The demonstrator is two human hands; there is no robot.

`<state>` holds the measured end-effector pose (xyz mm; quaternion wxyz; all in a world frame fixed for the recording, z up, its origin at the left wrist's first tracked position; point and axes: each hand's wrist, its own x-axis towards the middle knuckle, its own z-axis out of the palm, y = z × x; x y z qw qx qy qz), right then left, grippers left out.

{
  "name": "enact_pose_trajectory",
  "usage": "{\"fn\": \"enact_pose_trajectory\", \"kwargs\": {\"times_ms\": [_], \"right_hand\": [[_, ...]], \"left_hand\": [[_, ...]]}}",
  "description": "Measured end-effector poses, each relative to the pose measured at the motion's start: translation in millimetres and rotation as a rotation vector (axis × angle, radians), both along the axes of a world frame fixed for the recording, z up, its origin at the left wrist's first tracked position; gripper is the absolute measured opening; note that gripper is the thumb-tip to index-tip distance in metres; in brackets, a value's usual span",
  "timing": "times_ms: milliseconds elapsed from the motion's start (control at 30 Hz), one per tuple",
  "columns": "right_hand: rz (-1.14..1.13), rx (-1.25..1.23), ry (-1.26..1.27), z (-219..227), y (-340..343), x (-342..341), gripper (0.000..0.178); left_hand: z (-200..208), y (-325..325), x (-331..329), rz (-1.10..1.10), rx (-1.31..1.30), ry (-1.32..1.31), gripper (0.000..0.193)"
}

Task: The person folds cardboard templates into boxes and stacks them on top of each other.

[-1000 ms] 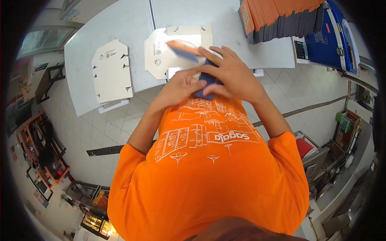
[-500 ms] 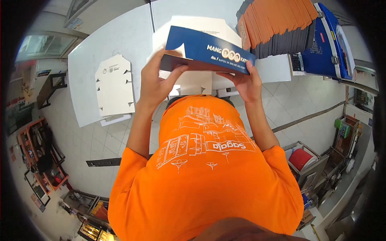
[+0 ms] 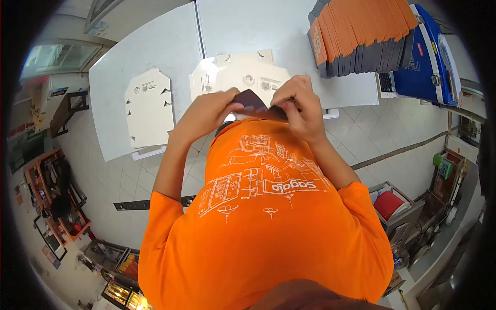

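In front of my chest, a part-folded cardboard box (image 3: 250,101) is held up between my hands, its dark end flaps towards me. My left hand (image 3: 212,112) pinches the flap on the left between thumb and fingers. Curled close beside it, my right hand (image 3: 302,106) grips the flap on the right; its fingertips partly hide the corner. Beyond the flaps lie cream cardboard surfaces (image 3: 248,72) with small dark print; where the held box ends and the sheets on the table begin is hard to tell.
Flat cream box blanks (image 3: 150,106) with cut slots lie at the left of the white table (image 3: 111,77). A tall stack of orange and dark folded cardboard (image 3: 361,39) stands at the far right, next to a blue case (image 3: 429,57) and a black calculator (image 3: 387,82).
The box has turned, so its blue printed side no longer shows and dark flaps face me. My right hand has moved left and closed on a flap near my left hand.
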<state>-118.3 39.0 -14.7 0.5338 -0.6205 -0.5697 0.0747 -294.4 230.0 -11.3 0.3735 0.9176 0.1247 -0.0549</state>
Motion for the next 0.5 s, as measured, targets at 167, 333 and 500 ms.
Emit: {"fn": "enact_pose_trajectory", "kwargs": {"times_ms": [167,333,500], "right_hand": [[0.237,0.063,0.105,6,-4,-16,0.020],[0.234,-0.284,-0.043,9,-1,0,0.024],[0.030,-0.208,0.093,3,-2,-4,0.016]], "left_hand": [[-6,-4,-1,-0.360,-0.496,0.154,0.029],[-11,-21,2,0.038,-1.122,0.298,0.028],[-17,-30,0,0.083,-1.214,0.307,0.027]]}}
